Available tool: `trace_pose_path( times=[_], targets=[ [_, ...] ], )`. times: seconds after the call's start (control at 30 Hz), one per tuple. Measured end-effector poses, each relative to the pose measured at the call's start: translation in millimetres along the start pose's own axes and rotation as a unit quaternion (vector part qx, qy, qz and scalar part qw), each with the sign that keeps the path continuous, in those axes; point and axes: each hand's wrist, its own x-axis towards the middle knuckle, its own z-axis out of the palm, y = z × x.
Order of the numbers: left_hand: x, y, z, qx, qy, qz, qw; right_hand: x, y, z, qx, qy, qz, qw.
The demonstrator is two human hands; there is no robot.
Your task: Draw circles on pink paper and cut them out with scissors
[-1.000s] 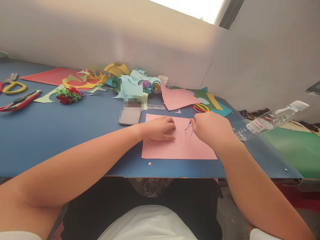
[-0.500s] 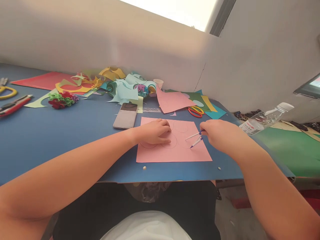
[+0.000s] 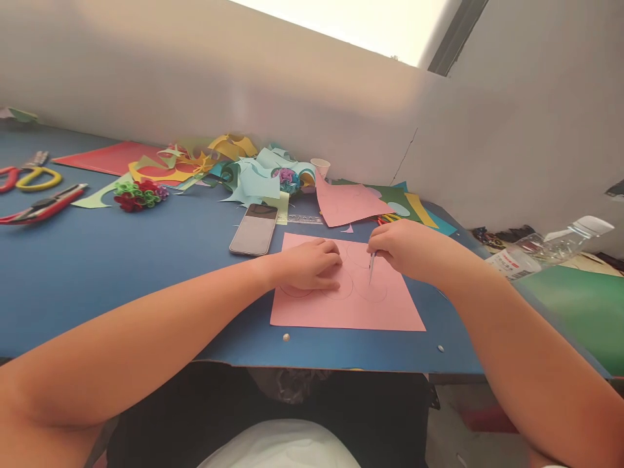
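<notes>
A pink sheet of paper (image 3: 348,315) lies near the table's front edge, with several pencil-thin circles drawn on it. My left hand (image 3: 312,265) rests on its left part, fingers spread a little and pressing the sheet down. Over the right part, my right hand (image 3: 397,246) pinches the top of a drawing compass (image 3: 372,268), partly hidden by the fingers. One compass leg points down at the paper inside a partly drawn circle.
A phone (image 3: 254,230) lies left of the sheet. Behind are paper scraps (image 3: 256,179), another pink sheet (image 3: 351,203) and a clear ruler (image 3: 305,219). Pliers (image 3: 49,205), yellow-handled scissors (image 3: 39,178) and a paper flower cluster (image 3: 139,195) sit left. A plastic bottle (image 3: 550,248) lies right.
My right hand has moved left over the sheet and turned the compass. More of the right circle's lower right line shows. My left hand stays on the paper; the view has shifted slightly.
</notes>
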Motion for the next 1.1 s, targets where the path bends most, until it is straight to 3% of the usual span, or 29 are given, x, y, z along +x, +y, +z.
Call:
trace_pose_path(
  times=[0.27, 0.47, 0.6, 0.8, 0.93, 1.1],
  targets=[
    [1, 1, 2.1, 0.003, 0.000, -0.009, 1.000, -36, 6, 29, 0.134, 0.133, -0.128, 0.974],
    [2, -1, 5.3, 0.000, 0.005, -0.014, 1.000, -58, 20, 47, 0.183, 0.148, -0.130, 0.963],
    [2, -1, 4.9, 0.001, 0.006, -0.016, 1.000, -47, 30, 48, 0.177, 0.160, -0.151, 0.959],
    [2, 0, 3.4, -0.002, 0.006, -0.019, 1.000, -7, 53, 49, 0.177, 0.184, -0.182, 0.950],
    [1, -1, 5.5, -0.006, 0.012, -0.012, 1.000, -3, 63, 50, 0.160, 0.170, -0.147, 0.961],
    [2, -3, 7.5, -0.009, 0.015, -0.010, 1.000, -28, 57, 49, 0.120, 0.094, -0.010, 0.988]
  ],
)
